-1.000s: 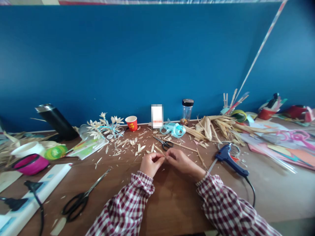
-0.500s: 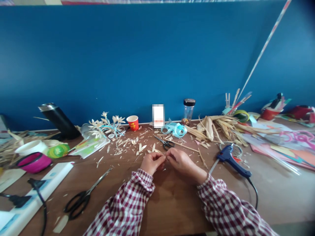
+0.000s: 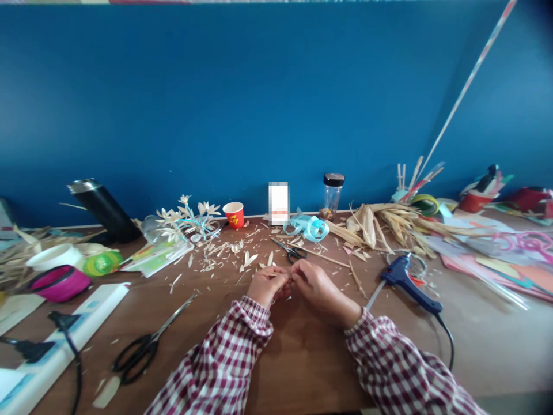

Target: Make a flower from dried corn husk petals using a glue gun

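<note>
My left hand [image 3: 266,285] and my right hand [image 3: 314,286] meet above the middle of the brown table, their fingertips pinched close together. Both are closed; what lies between the fingers is too small and too covered to make out. Just beyond the fingers lie small scissors with dark handles [image 3: 296,252]. Pale husk petals [image 3: 247,261] and many thin scraps are scattered ahead of my left hand. To the right of my right hand rests a blue glue gun [image 3: 410,283]. Larger black-handled scissors [image 3: 144,350] lie partly opened, left of my left sleeve.
At the back stand pale husk flowers [image 3: 190,221], a red paper cup [image 3: 234,215], light-blue ribbon [image 3: 309,226] and a clear jar [image 3: 332,199]. Dried husks [image 3: 375,222] pile up at right. A white power strip [image 3: 88,320] and black flask [image 3: 103,210] occupy the left.
My fingers have shifted slightly while staying pinched together, and my right hand has come a little to the left. The objects on the table lie as before.
</note>
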Demonstrator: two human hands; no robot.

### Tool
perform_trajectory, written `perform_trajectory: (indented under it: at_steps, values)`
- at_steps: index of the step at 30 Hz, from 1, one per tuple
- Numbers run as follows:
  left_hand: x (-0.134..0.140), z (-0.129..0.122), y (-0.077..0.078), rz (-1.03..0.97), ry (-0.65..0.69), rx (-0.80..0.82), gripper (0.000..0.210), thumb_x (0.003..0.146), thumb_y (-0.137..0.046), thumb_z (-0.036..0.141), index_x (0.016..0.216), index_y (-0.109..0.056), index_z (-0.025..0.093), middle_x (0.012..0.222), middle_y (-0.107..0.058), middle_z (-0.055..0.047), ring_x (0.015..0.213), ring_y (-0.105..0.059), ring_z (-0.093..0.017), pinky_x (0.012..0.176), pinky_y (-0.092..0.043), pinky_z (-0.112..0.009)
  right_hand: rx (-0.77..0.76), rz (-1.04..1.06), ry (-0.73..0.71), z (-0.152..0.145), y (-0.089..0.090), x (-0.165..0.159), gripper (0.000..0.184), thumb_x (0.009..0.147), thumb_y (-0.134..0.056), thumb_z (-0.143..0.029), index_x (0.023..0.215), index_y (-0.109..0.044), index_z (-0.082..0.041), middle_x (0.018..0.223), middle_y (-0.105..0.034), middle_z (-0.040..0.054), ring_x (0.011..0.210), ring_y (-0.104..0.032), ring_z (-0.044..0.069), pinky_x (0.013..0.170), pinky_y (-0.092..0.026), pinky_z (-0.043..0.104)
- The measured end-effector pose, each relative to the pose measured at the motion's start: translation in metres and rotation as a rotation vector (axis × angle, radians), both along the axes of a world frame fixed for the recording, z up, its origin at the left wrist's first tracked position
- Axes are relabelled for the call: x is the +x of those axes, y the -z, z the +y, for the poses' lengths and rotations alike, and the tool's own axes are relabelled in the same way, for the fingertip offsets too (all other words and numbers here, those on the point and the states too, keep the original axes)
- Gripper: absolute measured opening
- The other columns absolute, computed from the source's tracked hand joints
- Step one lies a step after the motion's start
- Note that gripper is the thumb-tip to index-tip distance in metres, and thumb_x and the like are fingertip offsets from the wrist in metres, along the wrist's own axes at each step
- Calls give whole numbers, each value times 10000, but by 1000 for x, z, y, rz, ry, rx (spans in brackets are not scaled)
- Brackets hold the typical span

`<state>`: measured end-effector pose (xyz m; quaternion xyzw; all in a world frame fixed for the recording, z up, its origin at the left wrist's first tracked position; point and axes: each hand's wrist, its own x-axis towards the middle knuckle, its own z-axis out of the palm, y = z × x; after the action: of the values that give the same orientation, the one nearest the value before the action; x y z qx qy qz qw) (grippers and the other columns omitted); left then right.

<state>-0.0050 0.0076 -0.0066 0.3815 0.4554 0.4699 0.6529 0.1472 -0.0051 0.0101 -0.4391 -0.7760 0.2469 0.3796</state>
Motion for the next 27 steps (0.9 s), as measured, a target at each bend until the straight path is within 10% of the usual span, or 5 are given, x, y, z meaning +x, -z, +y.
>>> perform_trajectory:
  at_steps: [10, 27]
  values:
    - [1, -6, -11, 172, -23, 227, 279, 607, -732, 275, 857, -683, 161, 778, -713, -33, 608, -628, -131, 564, -491, -230, -15, 74, 44, 4, 0, 2, 75, 840, -454, -171, 777, -494, -183, 694, -541, -10, 629, -467, 124, 588, -357, 235]
    - [-3, -6, -16, 484, -123, 306, 126, 636, -672, 239, 720, -710, 152, 626, -706, -40, 588, -640, -165, 567, -505, -258, -78, 153, 33, 2, 0, -1, 114, 870, -474, -237, 921, -560, -182, 801, -616, 12, 702, -545, 137, 642, -417, 244]
